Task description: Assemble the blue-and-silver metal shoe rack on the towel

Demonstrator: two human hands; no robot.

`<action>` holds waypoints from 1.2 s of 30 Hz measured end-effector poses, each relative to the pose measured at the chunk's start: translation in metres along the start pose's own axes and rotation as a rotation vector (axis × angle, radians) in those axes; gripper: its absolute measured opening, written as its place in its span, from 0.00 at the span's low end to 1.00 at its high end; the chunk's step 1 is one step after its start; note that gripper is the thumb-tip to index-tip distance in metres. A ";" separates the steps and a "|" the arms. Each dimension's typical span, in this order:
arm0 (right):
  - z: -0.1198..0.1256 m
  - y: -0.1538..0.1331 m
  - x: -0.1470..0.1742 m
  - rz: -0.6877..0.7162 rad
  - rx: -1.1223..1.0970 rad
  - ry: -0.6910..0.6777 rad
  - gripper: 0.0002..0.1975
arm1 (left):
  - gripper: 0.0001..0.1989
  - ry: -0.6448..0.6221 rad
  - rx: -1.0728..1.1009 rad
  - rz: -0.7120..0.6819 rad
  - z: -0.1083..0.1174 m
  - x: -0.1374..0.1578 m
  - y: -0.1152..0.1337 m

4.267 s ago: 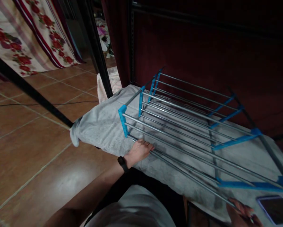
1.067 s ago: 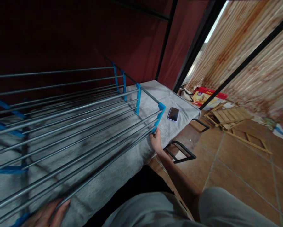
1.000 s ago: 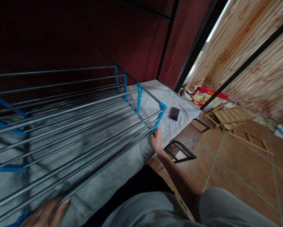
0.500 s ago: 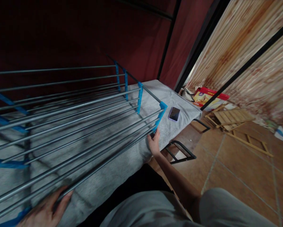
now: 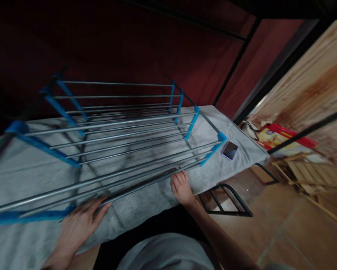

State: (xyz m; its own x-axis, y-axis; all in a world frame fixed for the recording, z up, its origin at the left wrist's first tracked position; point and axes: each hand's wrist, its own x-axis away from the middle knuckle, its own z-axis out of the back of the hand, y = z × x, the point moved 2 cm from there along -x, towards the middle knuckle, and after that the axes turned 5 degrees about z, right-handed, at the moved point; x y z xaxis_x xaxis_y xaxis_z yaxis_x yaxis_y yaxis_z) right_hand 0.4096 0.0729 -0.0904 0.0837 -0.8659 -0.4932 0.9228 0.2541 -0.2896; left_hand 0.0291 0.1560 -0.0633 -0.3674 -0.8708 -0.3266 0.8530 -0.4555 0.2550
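Note:
A clothes drying rack point(image 5: 134, 152) with grey metal rods and blue plastic brackets lies across a grey-covered bed. My left hand point(image 5: 82, 221) is closed around the front rod near the rack's left end, with the thumb on the near side. Further right, my right hand point(image 5: 182, 189) has its fingers curled over the same front rod, a short way left of the blue corner bracket point(image 5: 214, 148). Its thumb is hidden.
A phone point(image 5: 229, 150) lies on the grey bed cover point(image 5: 243, 144) beyond the rack's right end. Below the bed edge stands a black metal ladder-like frame point(image 5: 227, 200). Folded wooden furniture point(image 5: 311, 172) and a red-yellow box point(image 5: 280, 138) are on the right. A dark red curtain point(image 5: 123, 48) hangs behind.
The view has swung left, bringing the rack's left end into sight. My right hand has slid left along the front rod, away from the corner bracket. My left hand keeps its hold.

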 end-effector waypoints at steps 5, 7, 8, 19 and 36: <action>-0.007 -0.035 -0.010 0.206 -0.041 -0.085 0.16 | 0.21 -0.016 -0.099 -0.038 0.018 0.003 0.035; -0.005 -0.051 -0.015 0.337 -0.149 -0.089 0.20 | 0.21 -0.036 -0.109 -0.004 0.021 0.005 0.039; -0.003 -0.060 -0.017 0.411 -0.209 -0.090 0.21 | 0.21 -0.032 -0.116 0.008 0.022 0.006 0.041; 0.003 -0.086 -0.065 0.526 0.064 -0.167 0.20 | 0.16 0.118 -0.047 0.024 0.031 0.019 0.059; 0.006 -0.084 -0.071 0.512 0.068 -0.124 0.19 | 0.28 0.461 0.993 0.805 0.046 -0.008 -0.022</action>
State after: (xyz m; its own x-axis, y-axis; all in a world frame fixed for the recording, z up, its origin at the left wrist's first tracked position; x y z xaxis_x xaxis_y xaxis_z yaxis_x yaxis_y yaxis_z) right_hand 0.3286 0.1105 -0.0259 0.5704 -0.6837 -0.4552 0.7739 0.6330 0.0190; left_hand -0.0038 0.1642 -0.0246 0.4251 -0.9051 0.0003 0.0735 0.0348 0.9967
